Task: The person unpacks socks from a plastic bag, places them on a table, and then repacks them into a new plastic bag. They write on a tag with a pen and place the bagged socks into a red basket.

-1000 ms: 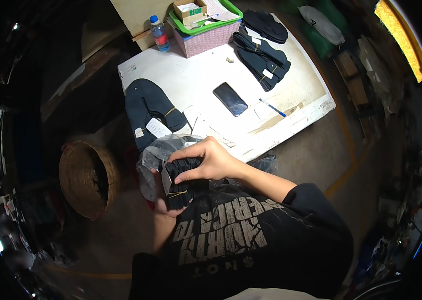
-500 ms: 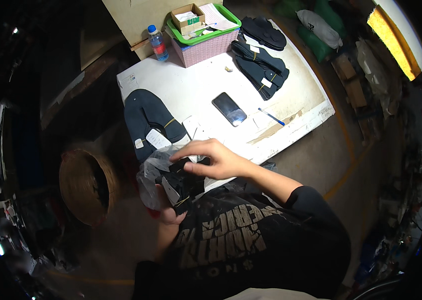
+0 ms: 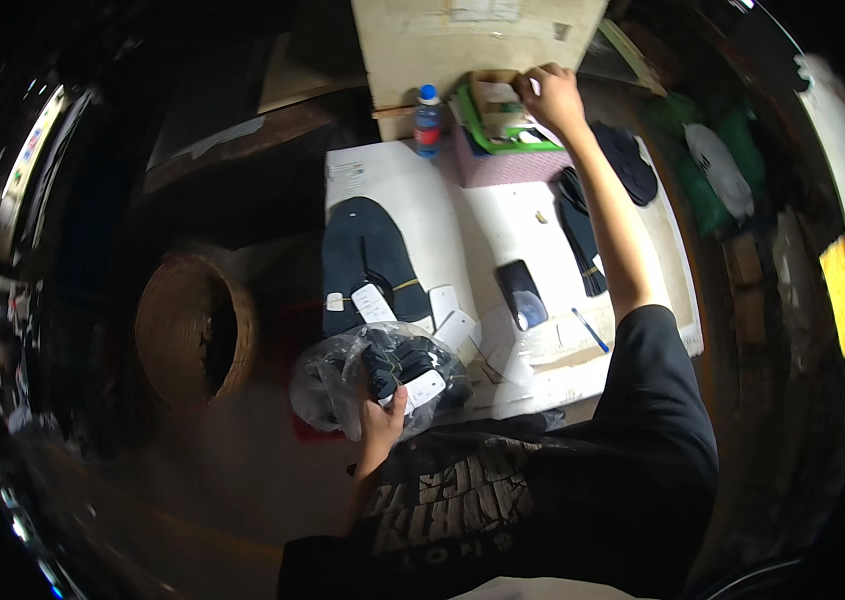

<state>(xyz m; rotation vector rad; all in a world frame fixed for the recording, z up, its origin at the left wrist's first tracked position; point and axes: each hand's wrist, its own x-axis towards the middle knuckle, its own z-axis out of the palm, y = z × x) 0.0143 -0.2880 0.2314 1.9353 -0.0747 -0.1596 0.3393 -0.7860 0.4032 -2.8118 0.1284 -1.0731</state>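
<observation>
My left hand (image 3: 381,428) is closed on a bundle of dark fabric pieces (image 3: 395,362) bound with a thin yellow band, its thumb on a white tag (image 3: 417,392). A clear plastic bag (image 3: 328,392) lies around the bundle at the table's near edge. Stretched far forward, my right hand (image 3: 555,98) is over a green tray (image 3: 517,146), beside a small cardboard box (image 3: 491,92). Its fingers are curled, with a small whitish spot showing between them; I cannot make out what that is. Under the tray stands a pink woven basket (image 3: 503,168).
Dark cut pieces (image 3: 368,232) with tags lie on the white table (image 3: 463,225), beside loose white tags (image 3: 453,322). Also there are a phone (image 3: 523,295), a blue pen (image 3: 591,330), a bottle (image 3: 428,125) and more dark bundles (image 3: 579,235). A wicker basket (image 3: 155,330) stands left.
My right hand has left the bagged bundle and reached forward to the green tray. My left hand keeps the bundle. The view has shifted, so the table sits farther right.
</observation>
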